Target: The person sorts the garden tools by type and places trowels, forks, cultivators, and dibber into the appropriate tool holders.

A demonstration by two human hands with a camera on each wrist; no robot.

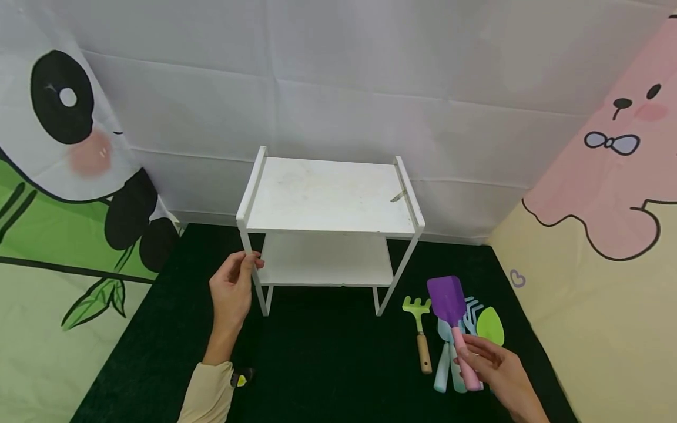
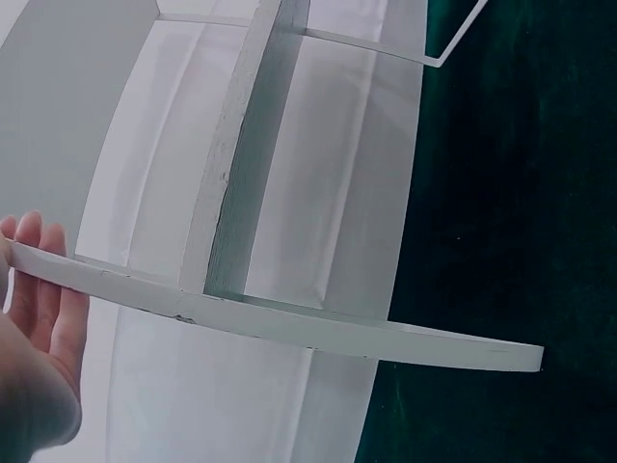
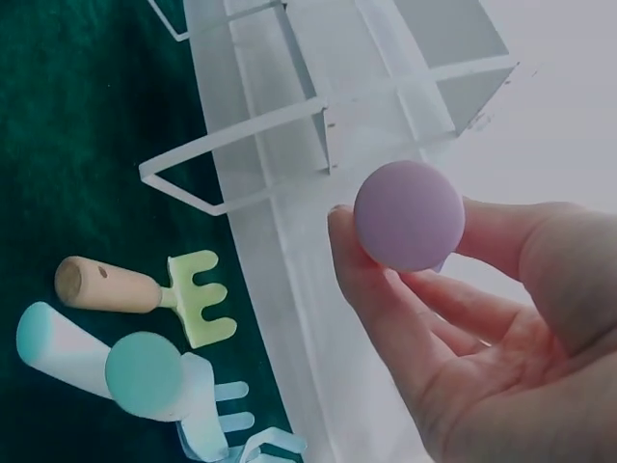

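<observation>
A white two-tier shelf (image 1: 328, 197) stands against the back cloth. My left hand (image 1: 233, 288) pinches its front left leg, just under the top tier; in the left wrist view, fingers (image 2: 48, 299) show behind the white bar. On the right, my right hand (image 1: 494, 367) holds a toy shovel (image 1: 446, 299) by its pink handle, purple blade pointing up and away. Seen end-on in the right wrist view, the round handle end (image 3: 410, 217) sits between thumb and fingers. Below the shovel, a green rake (image 1: 423, 349) with a wooden handle lies beside several pastel garden tools (image 1: 441, 370).
A bright green leaf-shaped blade (image 1: 491, 325) and a blue fork (image 1: 472, 311) show among the tools. Dark green cloth (image 1: 328, 358) covers the floor. Printed cloth walls stand left and right, with a pink animal (image 1: 603, 194) on the right one.
</observation>
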